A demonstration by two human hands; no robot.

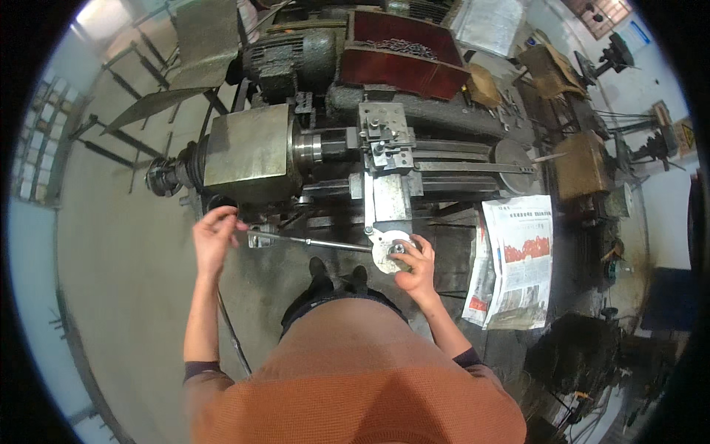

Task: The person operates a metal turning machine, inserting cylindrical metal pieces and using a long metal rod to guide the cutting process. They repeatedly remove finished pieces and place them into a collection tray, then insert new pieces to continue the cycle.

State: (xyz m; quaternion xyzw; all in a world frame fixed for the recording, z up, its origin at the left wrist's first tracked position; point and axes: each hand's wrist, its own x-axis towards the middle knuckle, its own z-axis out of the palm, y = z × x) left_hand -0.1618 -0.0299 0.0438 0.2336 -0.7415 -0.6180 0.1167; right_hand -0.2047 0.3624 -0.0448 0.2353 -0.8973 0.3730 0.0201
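I stand in front of a grey metal lathe [251,152] with its chuck [309,148] and tool post [386,137] in the middle of the view. My right hand [416,268] grips the round pale handwheel [386,250] on the carriage apron. My left hand [216,235] is at the front of the headstock, fingers curled around a small lever or knob at the left end of a long thin rod [310,242]. The rod runs along the front of the machine toward the handwheel.
A dark red chip tray [403,55] with metal swarf sits behind the lathe. Newspapers [518,255] lie on a stand to the right. Wooden stools and drill presses [614,52] stand at the far right. Bare concrete floor [118,244] spreads to the left.
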